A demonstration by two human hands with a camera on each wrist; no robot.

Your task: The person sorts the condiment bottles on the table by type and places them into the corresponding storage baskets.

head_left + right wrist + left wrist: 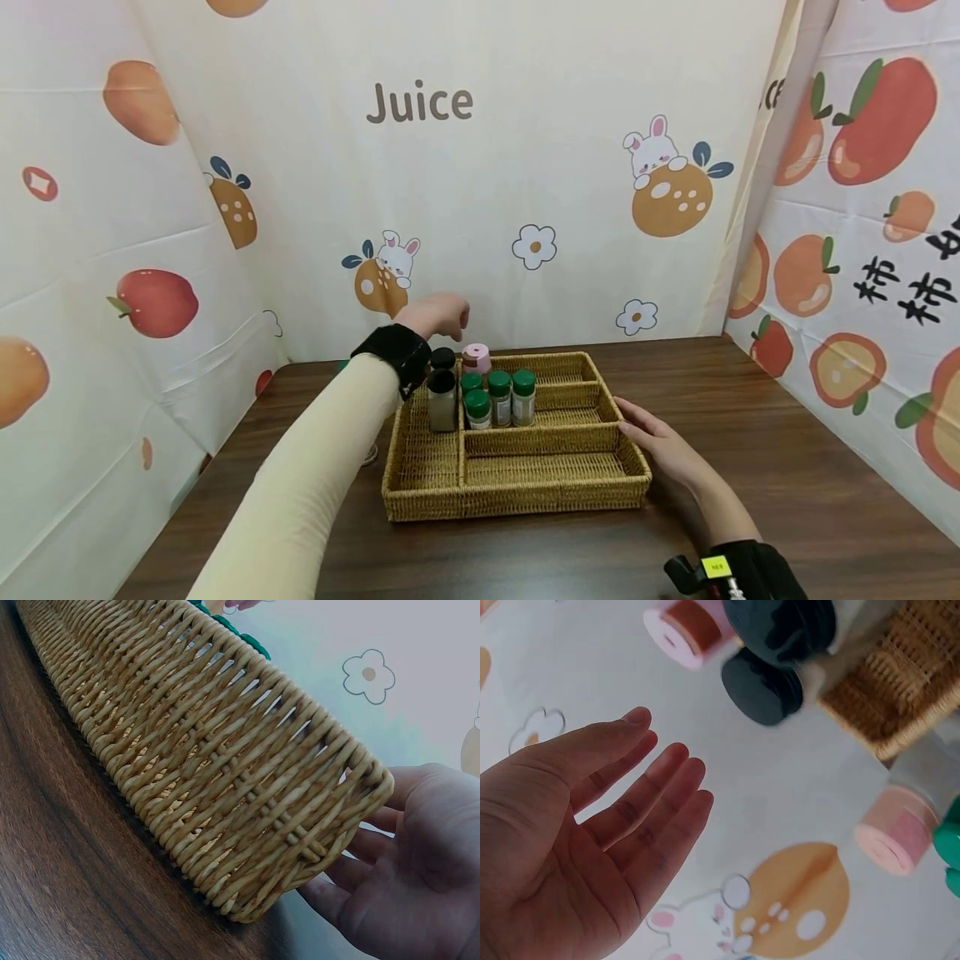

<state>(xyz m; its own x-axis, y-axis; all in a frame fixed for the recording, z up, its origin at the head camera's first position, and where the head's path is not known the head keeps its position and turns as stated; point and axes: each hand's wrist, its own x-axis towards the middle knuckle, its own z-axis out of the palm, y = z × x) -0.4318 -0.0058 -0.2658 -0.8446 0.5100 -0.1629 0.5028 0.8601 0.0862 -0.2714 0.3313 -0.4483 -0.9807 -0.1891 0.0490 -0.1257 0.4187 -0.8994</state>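
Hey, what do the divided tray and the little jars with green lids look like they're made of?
The tray looks like woven wicker or rattan, matte tan: interlaced strands show in the right wrist view. The jars seem clear glass or plastic, contents showing through; their green lids look like smooth plastic.

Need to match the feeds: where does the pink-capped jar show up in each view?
Head: the pink-capped jar stands at the back of the wicker tray, just below the left hand.
Left wrist: blurred at top left, beside the black-capped jars; a second pink cap shows at right.
Right wrist: not in it.
Shared landmark: the wicker tray, in all three views.
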